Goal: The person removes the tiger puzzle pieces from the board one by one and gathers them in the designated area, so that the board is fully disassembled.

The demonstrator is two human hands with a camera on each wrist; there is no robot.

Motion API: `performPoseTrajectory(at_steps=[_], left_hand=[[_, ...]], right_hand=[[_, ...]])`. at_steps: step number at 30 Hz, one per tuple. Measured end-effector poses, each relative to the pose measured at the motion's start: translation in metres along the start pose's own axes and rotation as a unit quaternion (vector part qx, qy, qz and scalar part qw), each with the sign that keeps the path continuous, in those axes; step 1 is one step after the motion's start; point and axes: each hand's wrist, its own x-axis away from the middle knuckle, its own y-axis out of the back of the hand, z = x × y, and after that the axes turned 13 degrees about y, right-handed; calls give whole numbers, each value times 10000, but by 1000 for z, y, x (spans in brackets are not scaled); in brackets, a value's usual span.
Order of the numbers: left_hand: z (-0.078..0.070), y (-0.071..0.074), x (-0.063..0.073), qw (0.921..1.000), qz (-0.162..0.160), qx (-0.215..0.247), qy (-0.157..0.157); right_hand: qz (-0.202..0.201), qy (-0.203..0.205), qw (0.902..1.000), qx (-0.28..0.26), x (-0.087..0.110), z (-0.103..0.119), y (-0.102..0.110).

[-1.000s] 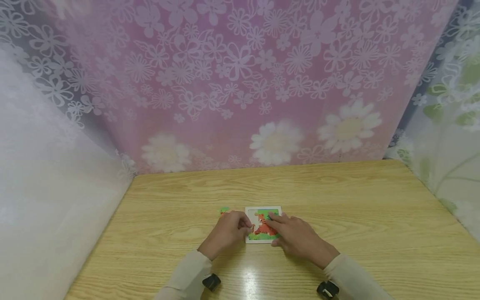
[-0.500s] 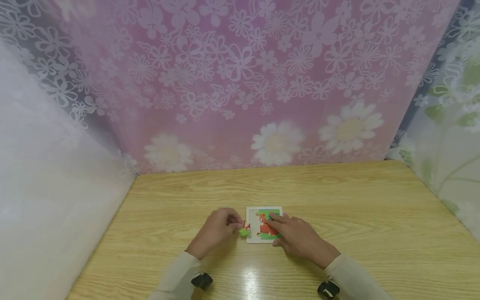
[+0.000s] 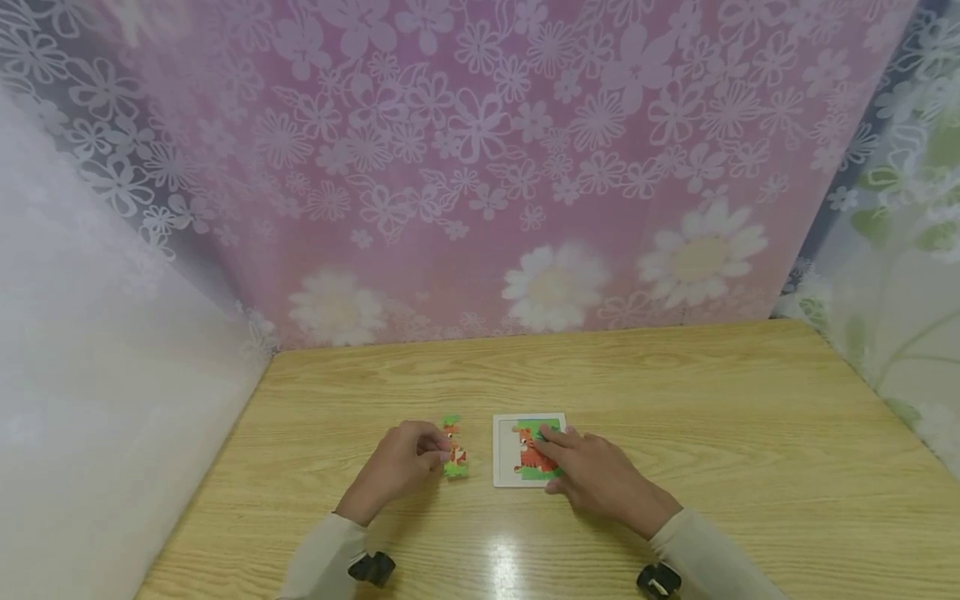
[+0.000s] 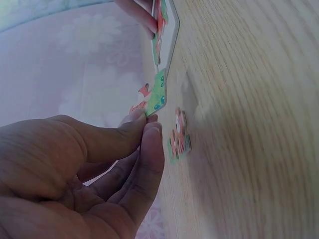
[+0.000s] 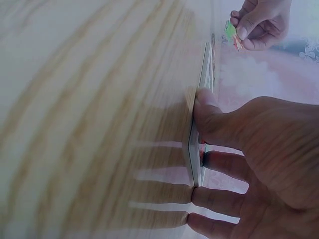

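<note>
Puzzle piece (image 4: 157, 92) has moved leftward from frame (image 3: 496, 454)

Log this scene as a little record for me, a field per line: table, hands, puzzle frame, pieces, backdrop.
Table: wood-grain top
Left hand: pinching a puzzle piece
Held piece: green and orange-red, raised off the table
Loose piece: lying on the table near the left hand, apart from the frame
Puzzle frame: white-rimmed, flat on the table, bare toward the left hand
Fitted pieces: orange animal on green
Right hand: resting on the puzzle
Backdrop: pink-purple, floral
</note>
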Motion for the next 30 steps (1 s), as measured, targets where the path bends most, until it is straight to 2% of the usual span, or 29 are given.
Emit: performPoseTrajectory(at_steps=[9,19,25,30], left_hand=[[5,5,4,9997,162,107,138],[11,4,5,9992,258,-45,289],[16,3,4,9994,283,-55,198],[16,2,5,9993,257,-143,246]], right_hand=[[76,-100,9999,-69,-1,1,1],[85,-33,10000,18,-1,-1,-2],[77,0,9999,111,-1,-2,-2],[62,8,9999,145,-1,-2,-3]])
